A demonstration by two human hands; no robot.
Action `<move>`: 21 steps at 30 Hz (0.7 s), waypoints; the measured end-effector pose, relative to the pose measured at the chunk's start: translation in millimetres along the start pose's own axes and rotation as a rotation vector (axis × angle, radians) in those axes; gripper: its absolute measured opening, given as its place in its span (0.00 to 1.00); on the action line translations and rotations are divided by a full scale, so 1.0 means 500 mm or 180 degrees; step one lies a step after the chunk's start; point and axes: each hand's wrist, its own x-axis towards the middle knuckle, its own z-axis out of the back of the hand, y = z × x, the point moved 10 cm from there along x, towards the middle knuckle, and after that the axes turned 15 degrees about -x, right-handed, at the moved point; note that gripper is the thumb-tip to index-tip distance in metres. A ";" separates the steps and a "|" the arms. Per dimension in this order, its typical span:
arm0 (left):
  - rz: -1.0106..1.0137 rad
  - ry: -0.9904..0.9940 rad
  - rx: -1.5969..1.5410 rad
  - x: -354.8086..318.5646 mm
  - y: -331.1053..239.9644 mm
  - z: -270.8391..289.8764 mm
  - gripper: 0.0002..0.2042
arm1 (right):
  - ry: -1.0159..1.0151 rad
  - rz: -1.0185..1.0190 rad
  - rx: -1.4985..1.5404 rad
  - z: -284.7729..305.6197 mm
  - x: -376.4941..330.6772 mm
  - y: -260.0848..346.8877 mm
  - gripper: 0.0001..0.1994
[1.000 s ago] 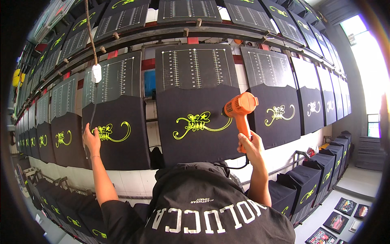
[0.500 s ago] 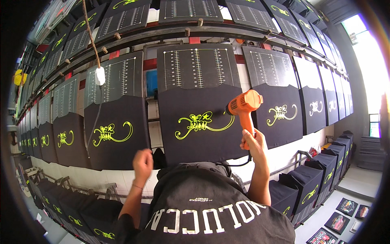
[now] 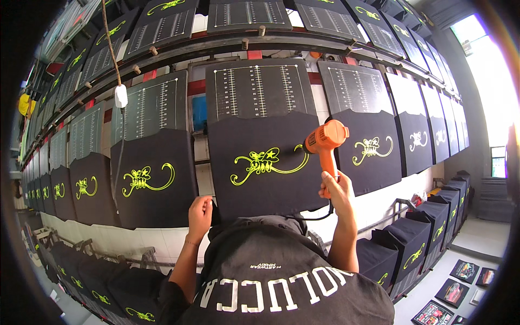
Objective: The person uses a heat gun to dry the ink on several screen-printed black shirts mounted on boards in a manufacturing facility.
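Observation:
An orange heat gun (image 3: 327, 142) is gripped by its handle in my right hand (image 3: 339, 190). Its dark nozzle points left, over the right end of the yellow-green curled print (image 3: 264, 164) on a black fabric piece (image 3: 271, 196). That fabric covers the lower part of a dark printing board (image 3: 260, 86) with white ruler marks. My left hand (image 3: 200, 214) hangs near the fabric's lower left corner, fingers curled closed, with nothing visible in them. A black cord (image 3: 317, 218) runs from the handle toward my body.
Similar boards with printed black fabric line up left (image 3: 143, 179) and right (image 3: 374, 151); some at far right carry white prints. A hanging cable with a white connector (image 3: 121, 96) dangles in front of the left board. Behind me stand more draped boards (image 3: 403, 244).
My left hand has shifted slightly right and turned more upright, still closed. The heat gun stays in my right hand, nearly in place over the print's right end. The view has shifted slightly.

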 end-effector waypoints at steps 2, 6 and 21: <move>-0.0024 0.0029 0.0056 0.038 0.020 -0.020 0.10 | -0.0050 0.0028 0.0088 0.006 -0.004 -0.007 0.13; -0.0023 -0.0382 -0.0018 0.117 0.020 -0.057 0.18 | -0.0051 0.0088 0.0146 0.014 -0.009 -0.014 0.13; -0.0123 -0.0379 0.0843 0.248 0.035 -0.129 0.32 | 0.0050 0.0101 0.0381 0.036 -0.022 -0.045 0.13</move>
